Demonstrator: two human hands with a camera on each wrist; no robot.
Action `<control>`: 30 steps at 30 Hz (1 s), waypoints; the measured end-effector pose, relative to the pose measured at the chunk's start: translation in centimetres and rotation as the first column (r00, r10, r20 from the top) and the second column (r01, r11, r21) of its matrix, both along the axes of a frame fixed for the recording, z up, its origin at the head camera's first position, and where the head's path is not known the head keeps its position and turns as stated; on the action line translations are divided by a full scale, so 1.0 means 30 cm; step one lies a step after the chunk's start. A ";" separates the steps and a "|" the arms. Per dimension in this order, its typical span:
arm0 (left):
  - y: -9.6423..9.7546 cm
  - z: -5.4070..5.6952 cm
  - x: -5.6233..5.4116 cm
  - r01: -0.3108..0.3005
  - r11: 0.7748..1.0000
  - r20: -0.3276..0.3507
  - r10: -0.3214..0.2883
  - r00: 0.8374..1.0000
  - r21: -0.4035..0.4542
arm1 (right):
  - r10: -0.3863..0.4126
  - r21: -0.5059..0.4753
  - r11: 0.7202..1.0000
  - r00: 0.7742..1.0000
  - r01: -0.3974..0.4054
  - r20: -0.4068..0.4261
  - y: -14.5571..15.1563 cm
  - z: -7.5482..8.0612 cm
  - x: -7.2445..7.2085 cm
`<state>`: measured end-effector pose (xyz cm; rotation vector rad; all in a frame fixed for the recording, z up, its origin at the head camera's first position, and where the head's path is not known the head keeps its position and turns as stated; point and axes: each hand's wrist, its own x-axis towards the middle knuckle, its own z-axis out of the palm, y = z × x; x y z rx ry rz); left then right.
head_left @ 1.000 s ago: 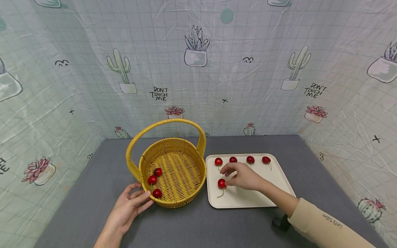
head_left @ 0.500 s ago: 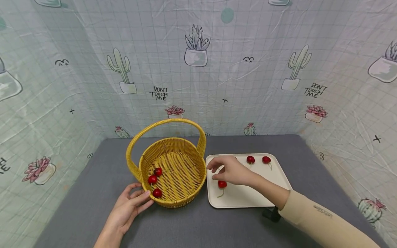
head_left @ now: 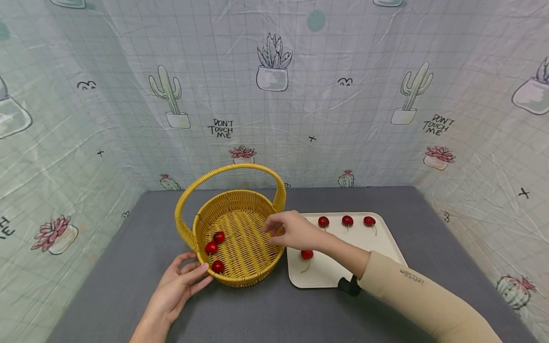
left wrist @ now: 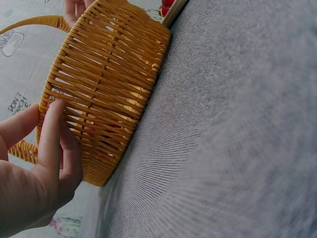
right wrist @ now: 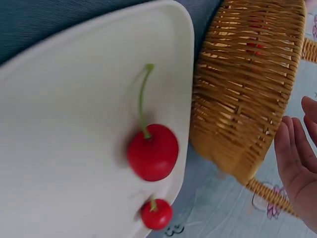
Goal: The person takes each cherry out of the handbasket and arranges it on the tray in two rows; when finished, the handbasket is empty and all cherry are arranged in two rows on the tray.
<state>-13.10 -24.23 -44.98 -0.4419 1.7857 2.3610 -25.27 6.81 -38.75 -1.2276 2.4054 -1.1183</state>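
My left hand (head_left: 177,288) pinches the near-left rim of a yellow woven basket (head_left: 244,278), thumb at the rim and fingers against the outer wall. In the left wrist view, that hand (left wrist: 42,163) grips the basket's side (left wrist: 109,94). Inside lie three red cherries (head_left: 211,247) by the left wall. Over the basket's right rim hovers my right hand (head_left: 291,231), fingers loosely curved, with nothing seen between them. The right wrist view shows part of this hand (right wrist: 297,168) beside the basket wall (right wrist: 237,99).
Right of the basket lies a white tray (head_left: 343,271) bearing several cherries (head_left: 306,255), some with green stems. The right forearm crosses above it. An arched handle (head_left: 229,167) spans the basket. Behind the grey tabletop (head_left: 240,314) hangs a patterned cloth (head_left: 274,124).
My right hand has moved left, from over the tray to the basket's right rim. The left hand and basket stay in place.
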 end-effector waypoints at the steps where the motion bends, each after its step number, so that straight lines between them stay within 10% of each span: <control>1: 0.001 0.000 0.000 0.000 1.000 0.000 0.000 1.000 -0.001 | 0.006 0.009 1.000 1.000 -0.006 -0.005 -0.014 0.002 -0.003; 15: 0.003 -0.004 0.000 -0.007 1.000 0.009 0.008 1.000 -0.013 | 0.119 0.100 0.987 0.992 -0.124 0.048 -0.197 -0.048 -0.056; 30: 0.006 0.005 0.000 -0.006 0.999 0.009 0.006 1.000 -0.035 | 0.037 0.111 0.993 0.997 -0.045 0.069 -0.345 -0.106 -0.091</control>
